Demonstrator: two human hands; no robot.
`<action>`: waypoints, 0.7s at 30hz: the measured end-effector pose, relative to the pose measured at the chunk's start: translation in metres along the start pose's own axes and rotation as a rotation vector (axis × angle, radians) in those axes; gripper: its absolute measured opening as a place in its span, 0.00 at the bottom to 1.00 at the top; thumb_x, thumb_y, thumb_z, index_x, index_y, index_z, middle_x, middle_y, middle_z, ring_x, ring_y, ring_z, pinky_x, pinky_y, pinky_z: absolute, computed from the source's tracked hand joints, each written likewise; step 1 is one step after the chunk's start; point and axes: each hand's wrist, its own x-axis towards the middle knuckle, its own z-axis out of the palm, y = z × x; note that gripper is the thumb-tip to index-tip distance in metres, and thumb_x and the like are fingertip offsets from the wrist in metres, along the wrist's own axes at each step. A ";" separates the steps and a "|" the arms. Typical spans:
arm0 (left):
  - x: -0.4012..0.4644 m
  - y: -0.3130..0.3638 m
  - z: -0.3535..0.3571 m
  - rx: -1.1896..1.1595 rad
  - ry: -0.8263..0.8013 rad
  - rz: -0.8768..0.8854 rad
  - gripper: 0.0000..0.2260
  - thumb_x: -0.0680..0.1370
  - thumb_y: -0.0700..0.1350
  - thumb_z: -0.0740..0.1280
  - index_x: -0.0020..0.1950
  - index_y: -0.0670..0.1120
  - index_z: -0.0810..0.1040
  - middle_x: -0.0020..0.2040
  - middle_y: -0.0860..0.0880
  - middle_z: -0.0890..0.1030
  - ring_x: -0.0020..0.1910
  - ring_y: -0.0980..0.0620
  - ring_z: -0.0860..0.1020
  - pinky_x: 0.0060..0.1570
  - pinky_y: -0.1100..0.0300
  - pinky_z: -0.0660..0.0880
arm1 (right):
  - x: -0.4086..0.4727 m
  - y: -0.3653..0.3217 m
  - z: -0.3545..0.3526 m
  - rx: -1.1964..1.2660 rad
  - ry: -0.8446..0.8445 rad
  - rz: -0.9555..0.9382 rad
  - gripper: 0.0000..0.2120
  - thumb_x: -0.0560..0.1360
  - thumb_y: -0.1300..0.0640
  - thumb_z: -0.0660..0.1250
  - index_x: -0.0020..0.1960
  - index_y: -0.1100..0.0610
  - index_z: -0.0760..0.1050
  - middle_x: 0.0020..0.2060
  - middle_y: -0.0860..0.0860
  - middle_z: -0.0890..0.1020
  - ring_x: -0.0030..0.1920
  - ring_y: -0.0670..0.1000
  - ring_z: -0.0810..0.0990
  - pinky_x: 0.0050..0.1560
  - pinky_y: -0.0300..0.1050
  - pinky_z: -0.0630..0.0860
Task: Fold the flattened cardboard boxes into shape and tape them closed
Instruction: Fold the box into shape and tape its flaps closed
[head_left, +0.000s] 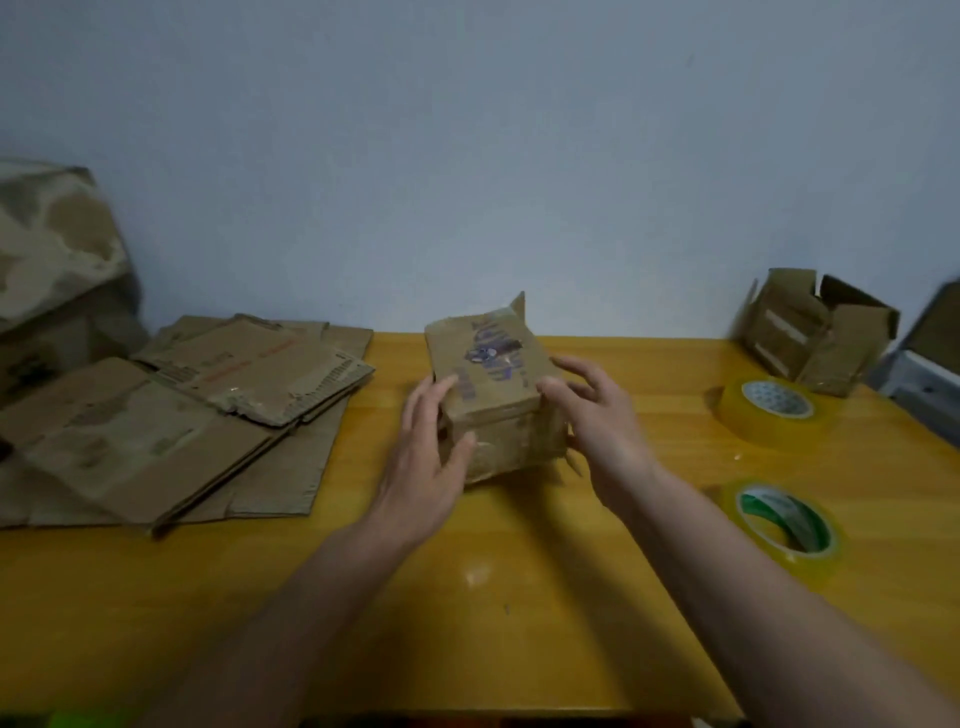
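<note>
Plain pale blue-grey wall (467, 156) | glossy yellow-orange wooden table (493, 597) pushed against it (soft glare on top) | dim, even light

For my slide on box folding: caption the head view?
Both hands press a small box beside flat cardboard and tape rolls.

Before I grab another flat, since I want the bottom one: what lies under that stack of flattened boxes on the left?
Under the flattened boxes only the yellow table shows at the edges. Whatever lies beneath the middle is covered.
</note>
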 end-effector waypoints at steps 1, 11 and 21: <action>0.000 0.001 0.004 0.015 -0.027 -0.033 0.25 0.80 0.40 0.63 0.74 0.57 0.61 0.76 0.51 0.58 0.72 0.50 0.64 0.66 0.49 0.71 | 0.001 -0.010 -0.001 -0.116 -0.006 -0.109 0.10 0.76 0.59 0.67 0.58 0.54 0.78 0.52 0.52 0.81 0.53 0.53 0.80 0.53 0.56 0.78; 0.018 0.026 0.032 0.045 -0.158 -0.338 0.39 0.77 0.50 0.64 0.79 0.55 0.41 0.79 0.55 0.48 0.76 0.48 0.54 0.70 0.49 0.60 | -0.006 0.006 -0.008 -0.533 -0.069 -0.300 0.16 0.79 0.67 0.58 0.61 0.51 0.74 0.57 0.45 0.77 0.51 0.38 0.75 0.51 0.29 0.72; 0.068 0.024 0.033 0.247 -0.026 -0.478 0.38 0.75 0.57 0.68 0.78 0.46 0.54 0.73 0.46 0.65 0.70 0.45 0.67 0.61 0.53 0.68 | 0.018 -0.003 -0.019 -1.353 -0.181 -0.310 0.26 0.76 0.40 0.62 0.69 0.54 0.68 0.71 0.51 0.68 0.72 0.54 0.59 0.74 0.53 0.53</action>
